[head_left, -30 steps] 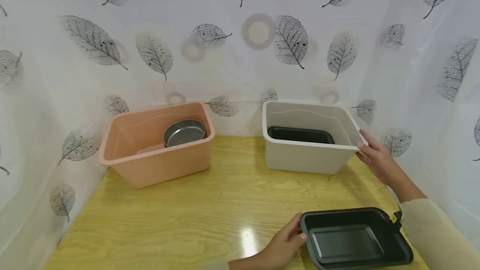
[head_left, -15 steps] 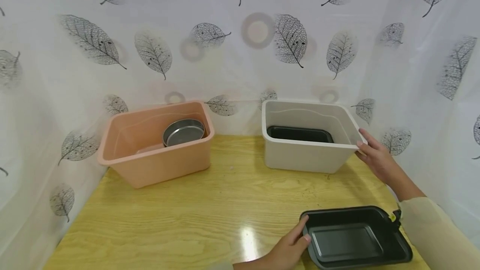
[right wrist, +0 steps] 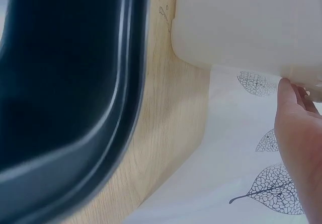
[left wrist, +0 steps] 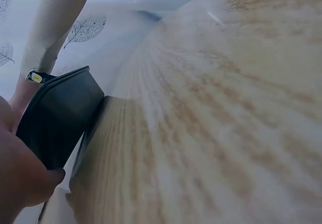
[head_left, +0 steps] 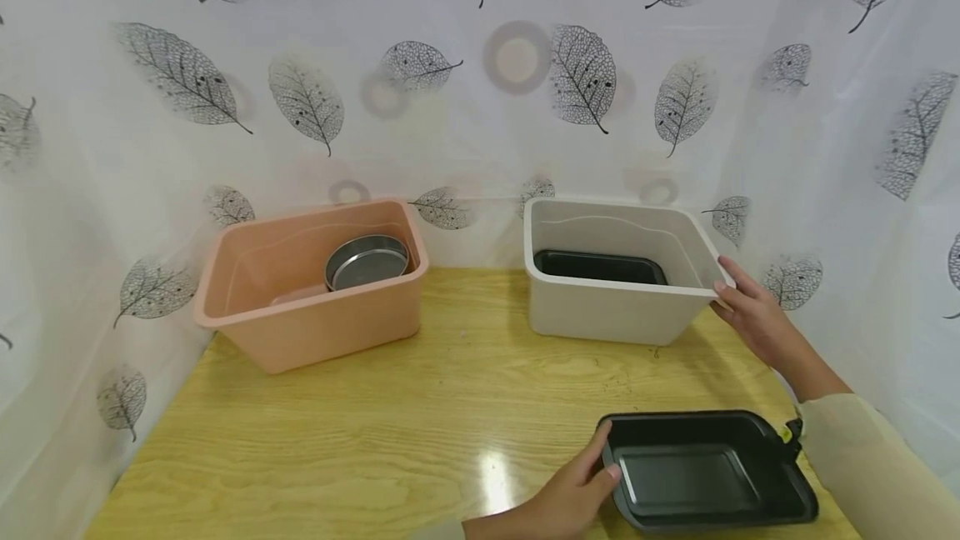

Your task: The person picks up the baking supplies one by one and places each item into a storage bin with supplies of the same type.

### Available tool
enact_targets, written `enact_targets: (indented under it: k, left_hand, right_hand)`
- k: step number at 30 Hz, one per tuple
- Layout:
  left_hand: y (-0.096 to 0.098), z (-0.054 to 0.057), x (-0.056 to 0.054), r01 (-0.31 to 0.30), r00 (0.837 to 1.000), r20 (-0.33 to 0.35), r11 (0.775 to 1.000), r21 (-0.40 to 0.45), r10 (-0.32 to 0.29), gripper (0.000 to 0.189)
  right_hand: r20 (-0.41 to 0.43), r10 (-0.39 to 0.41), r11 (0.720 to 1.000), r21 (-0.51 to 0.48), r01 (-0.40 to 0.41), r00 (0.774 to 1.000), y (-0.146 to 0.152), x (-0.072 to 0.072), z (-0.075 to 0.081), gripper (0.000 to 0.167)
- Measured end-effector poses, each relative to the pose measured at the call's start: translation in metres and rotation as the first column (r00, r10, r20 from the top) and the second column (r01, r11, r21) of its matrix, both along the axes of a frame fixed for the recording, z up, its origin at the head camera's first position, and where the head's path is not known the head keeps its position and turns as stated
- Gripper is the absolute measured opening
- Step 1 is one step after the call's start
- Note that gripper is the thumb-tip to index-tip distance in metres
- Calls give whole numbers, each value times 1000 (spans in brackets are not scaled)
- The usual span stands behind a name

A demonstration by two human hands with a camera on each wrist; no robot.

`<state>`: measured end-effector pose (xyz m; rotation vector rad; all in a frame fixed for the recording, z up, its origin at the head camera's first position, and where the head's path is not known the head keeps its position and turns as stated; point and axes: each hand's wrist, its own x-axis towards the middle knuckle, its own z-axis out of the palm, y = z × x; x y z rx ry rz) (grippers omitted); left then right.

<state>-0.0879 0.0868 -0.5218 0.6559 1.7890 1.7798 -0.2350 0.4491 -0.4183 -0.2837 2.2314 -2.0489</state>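
A black rectangular baking pan (head_left: 686, 477) is at the front right of the table. My left hand (head_left: 566, 494) grips its left end, the forefinger along the rim and the thumb at the near side. In the left wrist view, the side of the pan (left wrist: 63, 118) shows close over the tabletop. My right hand (head_left: 753, 319) reaches past the pan and holds the right front corner of the white bin's (head_left: 600, 315) rim. Inside that bin lies another dark pan (head_left: 600, 267). The right wrist view shows the thumb of my right hand (right wrist: 299, 128) at the rim.
A pink bin (head_left: 322, 340) stands at the back left, with round metal cake pans (head_left: 367, 263) inside. Both bins stand near a leaf-patterned curtain (head_left: 465, 132) behind the wooden table (head_left: 337, 440). My right sleeve (head_left: 870, 457) passes beside the pan's right end.
The baking pan has shifted slightly left and away from me. My left hand has moved slightly at its end, the forefinger now on the rim. My right hand stays at the white bin.
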Motion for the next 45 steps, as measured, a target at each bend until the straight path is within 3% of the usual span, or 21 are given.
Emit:
enact_targets:
  k: [3,9,13,16,20,27,37,45]
  left_hand:
    - [-2,3,-3,-22,999,43,998,58,19,60]
    - [-6,11,-10,-88,994,70,996,25,86,61]
    - [-8,13,-14,-78,995,69,995,65,73,65]
    - [-8,13,-18,-65,993,104,984,165,48,67]
    - [-9,14,-23,-87,979,200,955,285,30,69]
    - [-16,20,-33,-162,958,275,944,288,80,69]
    - [-22,26,-47,-176,959,269,936,306,92,70]
    - [-40,35,-60,-140,976,199,948,287,83,69]
  right_hand:
    - [-6,5,1000,-3,-5,1000,0,0,0,69]
    - [-4,-4,1000,18,4,1000,-1,-1,1,69]
    - [-2,-15,999,29,15,1000,-1,0,1,69]
    - [-8,-18,1000,4,18,1000,-1,-1,0,69]
    - [-17,-3,999,-51,3,1000,-1,-2,-1,69]
    - [-3,-14,1000,-26,14,1000,-2,-2,-1,69]
    - [-4,-16,1000,-13,16,1000,0,-1,0,70]
    - [1,-9,1000,-27,9,1000,0,-3,-1,69]
